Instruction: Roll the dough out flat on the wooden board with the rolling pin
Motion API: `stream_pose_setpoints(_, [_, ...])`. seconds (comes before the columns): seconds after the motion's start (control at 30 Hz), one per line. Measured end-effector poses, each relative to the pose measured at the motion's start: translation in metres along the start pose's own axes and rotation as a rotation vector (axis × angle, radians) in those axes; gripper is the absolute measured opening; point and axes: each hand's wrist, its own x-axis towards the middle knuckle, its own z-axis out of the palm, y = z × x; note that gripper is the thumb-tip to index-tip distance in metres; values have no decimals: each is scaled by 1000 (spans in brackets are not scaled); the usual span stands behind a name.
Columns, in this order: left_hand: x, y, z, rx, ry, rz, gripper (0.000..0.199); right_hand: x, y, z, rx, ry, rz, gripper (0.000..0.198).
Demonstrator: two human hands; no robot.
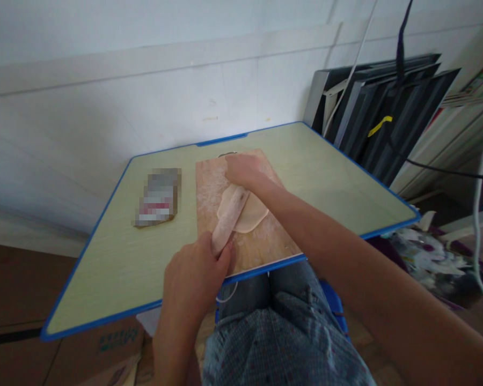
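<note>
A pale wooden rolling pin [230, 219] lies slantwise across a round, flattened sheet of dough [251, 214]. Closed around the pin's near end is my left hand [195, 268], by the front edge of the wooden board [261, 249]. My right hand [244, 169] is closed over the far end, which its fingers hide. Part of the dough is covered by the pin and my right forearm. Flour dusts the board around the dough.
The board rests on a pale green table [326, 171] with a blue rim. A blurred-out packet [159, 195] lies left of the board. Dark panels [378, 107] lean against the wall at the right, with cables hanging near them. A cardboard box [100, 348] stands below left.
</note>
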Motion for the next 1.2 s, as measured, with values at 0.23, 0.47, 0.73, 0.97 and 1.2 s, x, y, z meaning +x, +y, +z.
stream_pose_setpoints(0.23, [0,0,-1,-11,-10,7,39,4,-6,1,1,11,51,31])
stream_pose_setpoints(0.47, [-1,-3,-1,12,32,52,38,-7,5,6,-45,28,-51,34])
stream_pose_setpoints(0.73, [-9,1,-1,112,156,87,33,-17,22,3,-47,-28,-4,41])
stream_pose_setpoints(0.97, [-15,5,1,145,183,92,28,-36,33,-2,6,8,-15,49])
stream_pose_setpoints(1.2, [-20,11,4,146,202,107,30,-55,43,-6,41,-7,-15,54])
